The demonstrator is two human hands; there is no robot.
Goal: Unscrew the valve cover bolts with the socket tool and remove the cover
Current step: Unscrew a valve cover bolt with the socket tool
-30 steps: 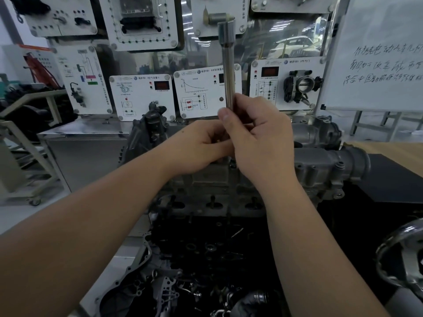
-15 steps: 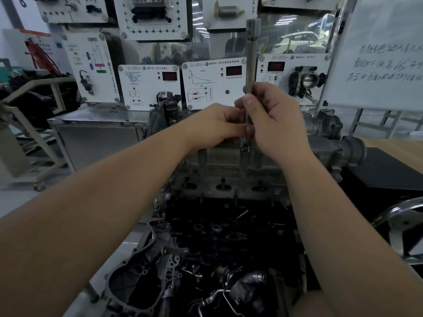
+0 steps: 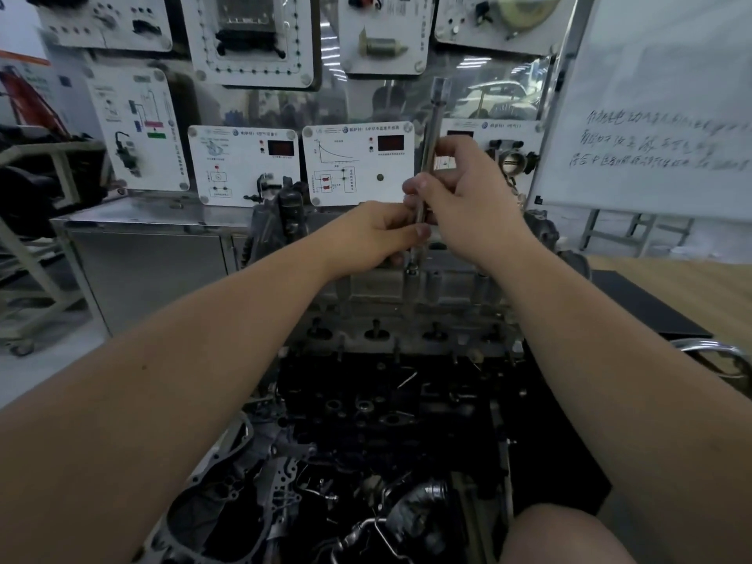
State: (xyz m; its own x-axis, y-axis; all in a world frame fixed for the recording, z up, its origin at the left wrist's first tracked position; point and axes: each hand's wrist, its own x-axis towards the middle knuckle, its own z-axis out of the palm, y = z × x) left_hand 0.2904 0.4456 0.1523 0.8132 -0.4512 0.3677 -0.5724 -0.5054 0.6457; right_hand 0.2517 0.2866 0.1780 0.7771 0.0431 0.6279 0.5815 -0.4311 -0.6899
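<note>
Both hands are gripping the tool (image 3: 428,156), a long, thin, round metal rod standing almost upright, leaning slightly toward 1 o'clock. The right hand (image 3: 468,201) is curling its fingers round the middle of the shaft, thumb tip showing at the shaft's 9 o'clock side. The left hand (image 3: 372,234) is pinching the shaft lower down, just at 7 o'clock of the right hand, the two hands touching. The wider socket-like end of the tool is sticking up at 12 o'clock, above the fingers; the bottom tip is sitting on a bolt (image 3: 412,271) at the top edge of the cover (image 3: 407,303), directly at 6 o'clock below the fingers.

The cover is dull grey cast metal, ribbed and lumpy, with a row of round ports along its lower face. Below it, at 6 o'clock, the engine (image 3: 386,421) is looking black, oily and cluttered with small fittings.

Behind the hands, white panels (image 3: 358,164) are showing red displays, a graph curve and circuit sketches; their small print is too blurred to read. At 2 o'clock a whiteboard (image 3: 659,116) is carrying three lines of handwritten characters, smeared and unreadable.
</note>
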